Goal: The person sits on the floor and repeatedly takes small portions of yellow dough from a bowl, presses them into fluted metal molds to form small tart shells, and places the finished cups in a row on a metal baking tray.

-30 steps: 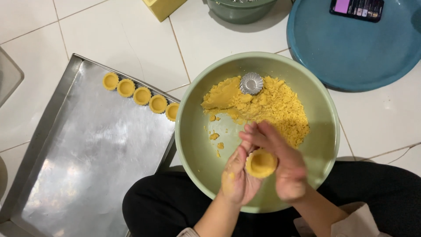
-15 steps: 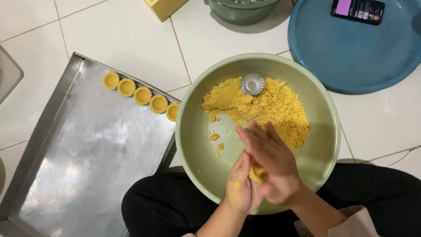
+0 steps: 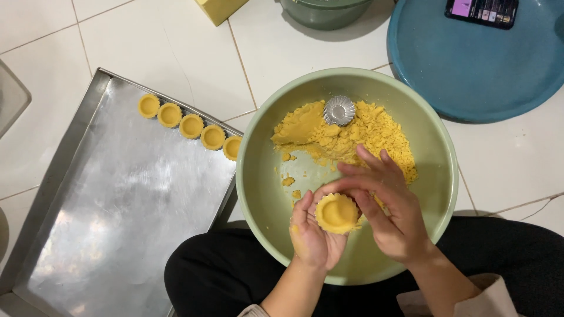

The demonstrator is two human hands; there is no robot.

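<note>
My left hand point(image 3: 313, 238) cups a small fluted tart shell point(image 3: 336, 212) lined with yellow dough, held over the near side of a pale green bowl point(image 3: 435, 194). My right hand point(image 3: 390, 208) rests against the shell's right rim, its thumb and fingers curled over the top edge. Crumbly yellow dough point(image 3: 346, 138) is heaped at the far side of the bowl, and an empty silver fluted tin point(image 3: 339, 110) lies on it.
A metal baking tray point(image 3: 111, 223) lies on the tiled floor at left, with several dough-lined shells point(image 3: 191, 126) in a row along its far edge. A blue round tray point(image 3: 470, 70) holding a phone point(image 3: 482, 10) is at top right. A green pot point(image 3: 323, 12) stands behind the bowl.
My right hand, which covered and pressed the shell half a second ago, has drawn back to its right side. The dough-lined shell now shows face up in my left hand.
</note>
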